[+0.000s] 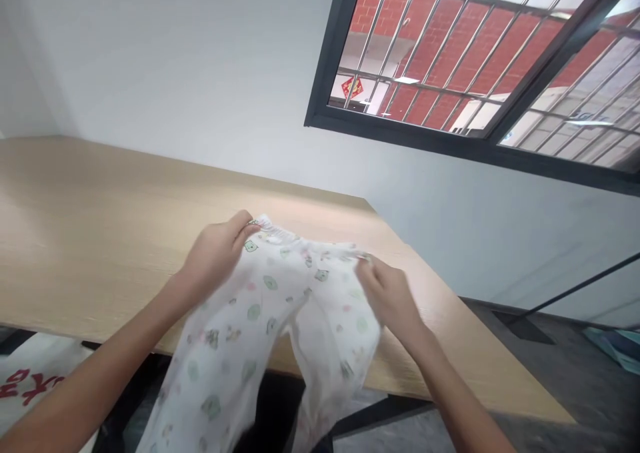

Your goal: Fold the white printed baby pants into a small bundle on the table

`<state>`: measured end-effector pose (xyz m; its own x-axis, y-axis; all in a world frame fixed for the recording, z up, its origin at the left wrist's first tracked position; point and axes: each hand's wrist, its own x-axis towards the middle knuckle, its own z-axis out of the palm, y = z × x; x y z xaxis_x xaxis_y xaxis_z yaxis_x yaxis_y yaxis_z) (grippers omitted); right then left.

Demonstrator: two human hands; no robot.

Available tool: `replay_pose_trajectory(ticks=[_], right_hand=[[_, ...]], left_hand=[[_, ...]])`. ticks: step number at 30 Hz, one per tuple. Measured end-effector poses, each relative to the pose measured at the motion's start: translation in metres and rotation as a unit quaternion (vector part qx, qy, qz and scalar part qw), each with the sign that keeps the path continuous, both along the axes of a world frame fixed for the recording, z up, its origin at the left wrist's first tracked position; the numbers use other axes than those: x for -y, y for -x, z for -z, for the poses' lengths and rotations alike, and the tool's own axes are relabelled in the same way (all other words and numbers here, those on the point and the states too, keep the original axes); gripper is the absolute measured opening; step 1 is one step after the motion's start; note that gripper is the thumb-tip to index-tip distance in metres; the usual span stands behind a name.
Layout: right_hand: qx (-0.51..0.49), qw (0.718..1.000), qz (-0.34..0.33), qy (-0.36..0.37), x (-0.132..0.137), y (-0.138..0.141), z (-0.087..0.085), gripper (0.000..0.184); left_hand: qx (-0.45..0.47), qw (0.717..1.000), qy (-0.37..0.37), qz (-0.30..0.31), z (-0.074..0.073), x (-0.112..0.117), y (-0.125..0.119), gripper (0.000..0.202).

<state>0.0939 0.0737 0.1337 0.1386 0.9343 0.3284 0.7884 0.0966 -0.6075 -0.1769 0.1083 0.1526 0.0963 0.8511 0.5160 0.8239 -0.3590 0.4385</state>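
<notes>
Hanging above the near edge of a pale, wood-grained table [100, 240], white trousers [237, 326] of thin, soft cloth show green prints beneath a gathered waistband [283, 236]. Left hand [216, 250] and right hand [393, 296] each pinch one end, fingers closed.

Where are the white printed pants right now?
In the head view, the white printed pants hang just left of lower centre, waistband held between left hand and right hand, across the near edge of the table.
</notes>
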Motion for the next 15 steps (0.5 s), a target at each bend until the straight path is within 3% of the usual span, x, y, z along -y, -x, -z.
replay_pose_trajectory(ticks=[4, 7, 11, 15], right_hand=[[0.010, 0.998, -0.026, 0.059, -0.094, 0.005, 0.031, 0.027], [0.018, 0.997, -0.020, 0.078, -0.142, 0.008, 0.045, 0.028], [0.048, 0.995, -0.022, 0.090, -0.173, 0.010, 0.057, 0.030], [0.084, 0.992, -0.007, 0.089, -0.173, 0.010, 0.068, 0.028]], left_hand=[[-0.066, 0.991, 0.112, -0.012, 0.049, -0.081, -0.007, 0.031], [-0.087, 0.985, 0.147, -0.039, 0.070, -0.124, -0.019, 0.032], [-0.095, 0.979, 0.162, -0.075, 0.082, -0.152, -0.026, 0.034], [-0.118, 0.979, 0.136, -0.092, 0.084, -0.158, -0.024, 0.034]])
